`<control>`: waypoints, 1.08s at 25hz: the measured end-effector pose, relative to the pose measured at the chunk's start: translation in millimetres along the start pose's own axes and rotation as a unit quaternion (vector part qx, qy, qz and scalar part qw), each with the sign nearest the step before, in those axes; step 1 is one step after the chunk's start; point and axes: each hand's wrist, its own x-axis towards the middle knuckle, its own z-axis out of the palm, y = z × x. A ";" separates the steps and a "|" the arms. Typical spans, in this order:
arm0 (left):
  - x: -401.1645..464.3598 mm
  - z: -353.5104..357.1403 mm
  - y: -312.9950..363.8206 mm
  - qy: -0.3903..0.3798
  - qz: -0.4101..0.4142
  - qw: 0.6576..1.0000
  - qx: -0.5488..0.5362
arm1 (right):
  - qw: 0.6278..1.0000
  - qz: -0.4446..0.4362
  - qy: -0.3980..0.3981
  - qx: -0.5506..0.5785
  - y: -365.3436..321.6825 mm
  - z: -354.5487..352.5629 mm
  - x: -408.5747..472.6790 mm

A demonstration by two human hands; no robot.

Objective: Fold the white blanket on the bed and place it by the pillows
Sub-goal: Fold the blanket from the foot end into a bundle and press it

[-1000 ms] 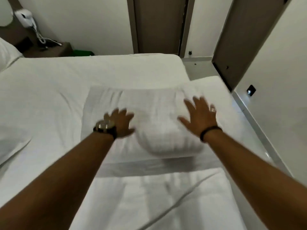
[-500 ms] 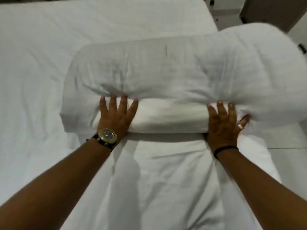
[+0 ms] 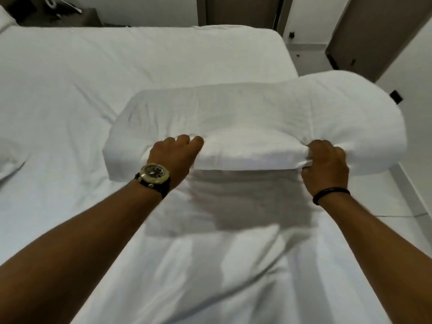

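The white blanket (image 3: 252, 120), folded into a thick wide bundle, hangs just above the bed (image 3: 70, 94) and casts a shadow on the sheet below. My left hand (image 3: 174, 155), with a wristwatch, grips its near edge left of centre, fingers tucked under the fold. My right hand (image 3: 326, 162), with a black wristband, clutches the near edge farther right. The blanket's right end bulges out past the bed's right side. A pillow corner (image 3: 4, 21) shows at the far top left.
A dark bedside table (image 3: 58, 18) stands at the top left behind the bed. Brown doors (image 3: 240, 10) and white walls lie beyond the bed's far end. A strip of floor (image 3: 406, 199) runs along the bed's right side.
Both hands went from lying flat against the blanket's near edge to gripping it. The bundle has risen off the sheet, and the view has tilted up.
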 end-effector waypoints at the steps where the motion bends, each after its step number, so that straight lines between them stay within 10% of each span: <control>1: -23.5 -20.7 2.7 0.017 -0.003 1.000 -0.022 | 1.000 -0.005 0.019 0.011 -2.1 -25.4 -12.1; 5: -193.9 -54.7 49.6 -0.034 0.000 0.996 -0.076 | 0.999 -0.017 -0.034 0.012 -1.3 -83.4 -163.4; 10: -352.9 -58.2 135.2 -0.338 0.041 0.940 -0.021 | 0.947 0.220 -0.224 0.073 2.9 -110.7 -352.7; 14: -320.6 -60.9 137.9 -0.322 0.006 0.941 -0.102 | 0.865 0.426 -0.101 0.244 -29.9 -114.0 -361.2; 18: -243.1 -49.5 124.0 -0.060 0.126 0.973 -0.184 | 0.965 0.104 -0.014 0.240 -112.8 -96.8 -309.7; 22: -187.9 -7.4 77.6 -0.148 0.010 0.981 -0.122 | 0.960 -0.236 -0.146 -0.023 -69.0 -56.9 -169.6; 27: -202.0 53.9 13.6 -0.228 -0.088 0.965 -0.100 | 0.912 0.224 -0.267 -0.218 103.1 -73.2 -80.7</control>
